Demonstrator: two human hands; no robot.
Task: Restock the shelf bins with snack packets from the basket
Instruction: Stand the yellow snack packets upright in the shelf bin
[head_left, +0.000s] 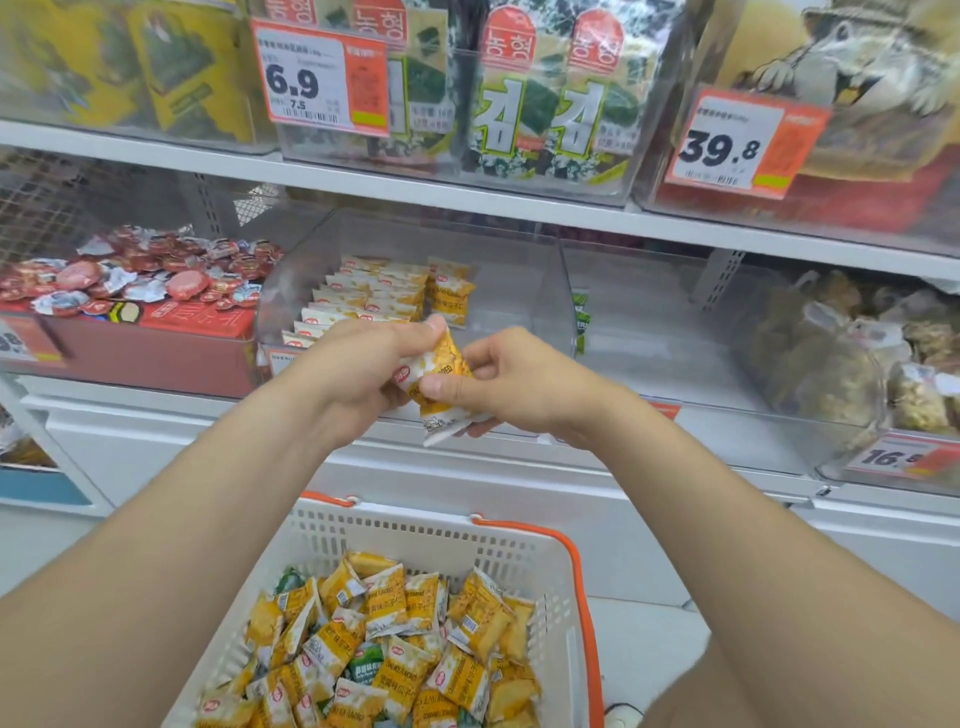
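Frame center: left hand (363, 379) and right hand (514, 387) pinch crinkly yellow packets (442, 370); slotted white plastic basket (415, 526) below, clear bin (498, 270) behind.

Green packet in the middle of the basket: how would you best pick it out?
Pinch the green packet by its exposed upper face, coming from straight above. It lies flat and half buried among yellow packets in the basket, so its sides are probably blocked and only the top looks free.

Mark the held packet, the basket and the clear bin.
held packet (447, 359): head view, yellow printed face.
basket (415, 530): head view, white back wall.
clear bin (511, 312): head view, bare floor at right.
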